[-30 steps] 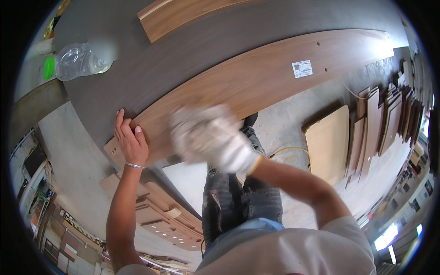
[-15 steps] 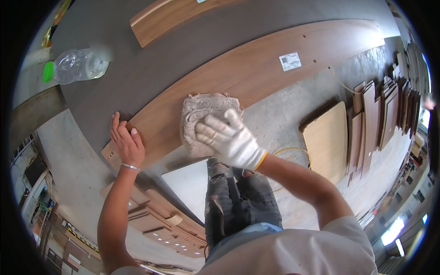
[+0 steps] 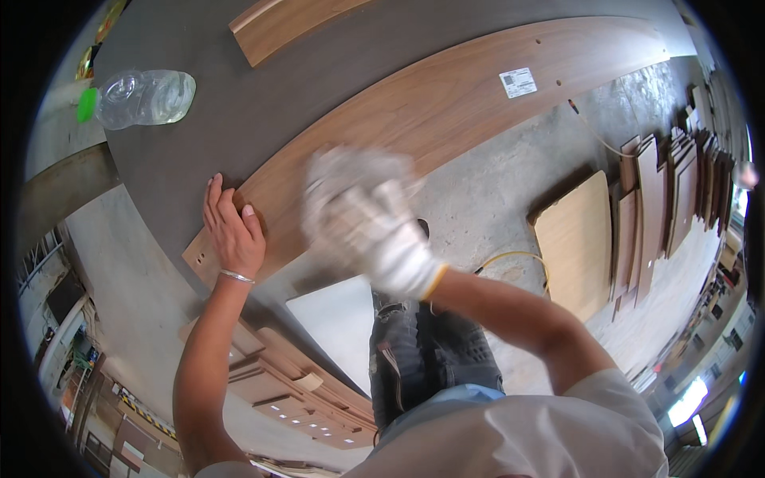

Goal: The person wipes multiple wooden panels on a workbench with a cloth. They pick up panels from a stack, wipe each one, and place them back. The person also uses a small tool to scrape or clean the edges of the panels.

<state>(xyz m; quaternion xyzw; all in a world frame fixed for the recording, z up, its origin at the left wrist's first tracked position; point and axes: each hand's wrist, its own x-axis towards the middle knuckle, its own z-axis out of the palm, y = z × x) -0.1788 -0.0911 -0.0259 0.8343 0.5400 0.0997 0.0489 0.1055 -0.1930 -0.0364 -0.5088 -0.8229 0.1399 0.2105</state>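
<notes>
A long curved wood-grain board (image 3: 450, 99) lies on the dark grey surface. My left hand (image 3: 235, 231), bare and with a bangle at the wrist, rests flat near its left end, fingers stretched out. In a white knit glove, my right hand (image 3: 390, 239) presses a bulky greyish cloth (image 3: 339, 171) onto the board right of my left hand. Motion blurs both the cloth and the gloved fingers. A white label (image 3: 518, 83) is stuck on the board toward its right end, where small holes also show.
A clear plastic bottle (image 3: 147, 99) with a green cap lies at the left. Another wood piece (image 3: 279, 30) is at the far edge. Boards lean in rows (image 3: 649, 199) at the right, beside a pale panel (image 3: 575, 247). More boards (image 3: 303, 390) are stacked low at the left.
My gloved right hand has swept the cloth a little leftward along the board and is now more blurred. My left hand keeps its place on the board. The whole view has shifted slightly.
</notes>
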